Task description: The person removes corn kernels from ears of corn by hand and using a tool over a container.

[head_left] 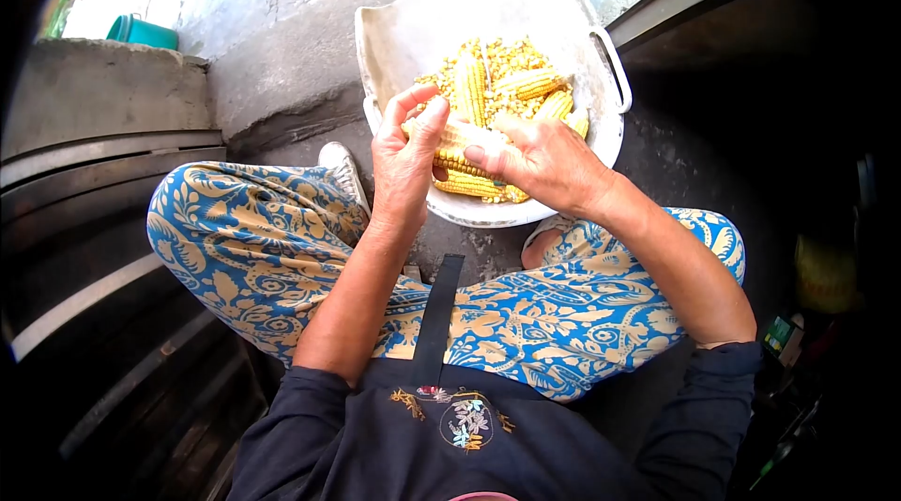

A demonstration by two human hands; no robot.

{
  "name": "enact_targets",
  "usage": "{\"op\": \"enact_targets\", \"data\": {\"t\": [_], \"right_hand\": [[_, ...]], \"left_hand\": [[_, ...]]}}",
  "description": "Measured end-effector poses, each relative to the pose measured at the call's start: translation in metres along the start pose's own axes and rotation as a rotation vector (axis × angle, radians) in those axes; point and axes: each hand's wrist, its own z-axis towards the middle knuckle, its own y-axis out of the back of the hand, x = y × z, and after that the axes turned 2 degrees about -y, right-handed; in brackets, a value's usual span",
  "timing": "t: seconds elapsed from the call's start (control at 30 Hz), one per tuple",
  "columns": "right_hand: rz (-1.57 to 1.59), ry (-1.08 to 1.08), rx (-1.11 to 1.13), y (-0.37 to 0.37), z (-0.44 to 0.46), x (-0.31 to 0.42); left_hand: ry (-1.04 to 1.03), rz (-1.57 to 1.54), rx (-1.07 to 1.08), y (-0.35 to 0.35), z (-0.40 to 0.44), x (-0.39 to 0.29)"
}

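A partly stripped corn cob (452, 156) lies across the space between my two hands, over a white tub (394, 41). My left hand (409, 149) holds its left end, with the thumb and index finger raised around it. At the cob's right side my right hand (544, 161) is closed on it, the thumb pressed against the kernels. Below, the tub holds loose yellow kernels (511, 55) and several whole cobs (469, 88). Part of the held cob is hidden by my fingers.
The tub has a handle (615, 69) at its right and stands on a grey floor (657, 159) between my legs. A green bucket (145, 32) is at the upper left, behind a low concrete wall (103, 93). Metal slats run along the left.
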Motion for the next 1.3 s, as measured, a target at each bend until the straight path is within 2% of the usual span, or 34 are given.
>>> {"op": "enact_targets", "data": {"t": [0.13, 0.27, 0.37, 0.47, 0.57, 0.63, 0.67, 0.83, 0.97, 1.1, 1.17, 1.3], "right_hand": [[0.145, 0.026, -0.031, 0.0, 0.0, -0.003], [0.085, 0.041, -0.043, -0.001, 0.002, -0.006], [0.188, 0.062, -0.04, -0.002, 0.004, -0.01], [0.054, -0.04, 0.05, 0.001, 0.001, -0.005], [-0.017, 0.044, -0.061, -0.002, -0.003, 0.0], [0.042, -0.088, 0.041, -0.002, 0.002, -0.005], [0.042, -0.088, 0.04, -0.001, 0.003, -0.006], [0.214, -0.018, 0.037, 0.012, 0.004, -0.005], [0.011, 0.05, 0.017, 0.012, -0.002, -0.005], [0.011, -0.002, 0.035, 0.011, 0.0, -0.001], [0.19, 0.127, -0.071, 0.005, 0.004, -0.011], [0.145, 0.148, -0.078, 0.007, 0.006, -0.015]], "left_hand": [[-0.032, -0.001, 0.03, 0.0, -0.003, 0.0], [-0.024, -0.017, 0.026, -0.002, -0.004, -0.002], [-0.042, -0.006, 0.026, -0.003, -0.004, -0.002], [-0.07, 0.056, 0.027, -0.004, -0.007, -0.004], [-0.053, 0.04, 0.046, -0.004, -0.006, -0.004], [-0.04, 0.031, 0.036, -0.004, -0.006, -0.004], [-0.041, 0.032, 0.037, -0.004, -0.005, -0.003], [0.023, -0.08, -0.007, -0.002, -0.001, -0.007], [0.026, -0.108, -0.017, 0.006, 0.003, -0.001], [0.024, -0.108, -0.021, 0.009, 0.006, 0.002], [-0.003, -0.101, -0.019, 0.007, 0.004, -0.003], [-0.01, -0.098, -0.04, 0.006, 0.004, -0.005]]}}
